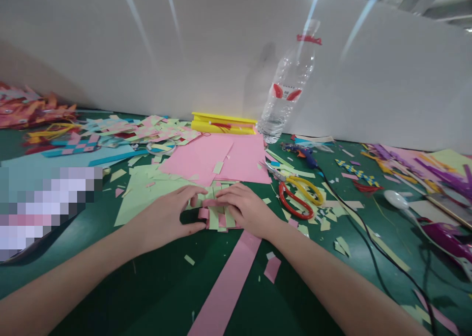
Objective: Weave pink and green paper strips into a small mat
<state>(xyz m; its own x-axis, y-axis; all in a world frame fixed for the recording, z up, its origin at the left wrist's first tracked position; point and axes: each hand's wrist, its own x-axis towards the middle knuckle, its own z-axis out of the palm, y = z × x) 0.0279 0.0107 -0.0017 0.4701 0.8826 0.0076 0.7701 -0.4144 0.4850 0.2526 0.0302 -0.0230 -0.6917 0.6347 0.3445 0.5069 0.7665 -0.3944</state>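
Observation:
A small woven piece of pink and pale green paper strips [214, 218] lies on the green table between my hands. My left hand [177, 210] is at its left edge, thumb and fingers apart in a C shape, with the fingertips close to the folded pink ends. My right hand [249, 210] rests on the right side of the weave, its bent fingers pressed on the strips; the thumb is partly hidden. From beneath the right hand's side a long pink paper strip [228, 282] runs toward me.
Pink sheets [239, 154] and a green sheet [136, 193] lie behind. Scissors [295, 193], a glue gun [300, 151] with a black cord, paper scraps and a plastic spoon [396, 199] are rightward. A plastic bottle [285, 90] leans against the wall. Woven paper pieces [158, 129] are piled left.

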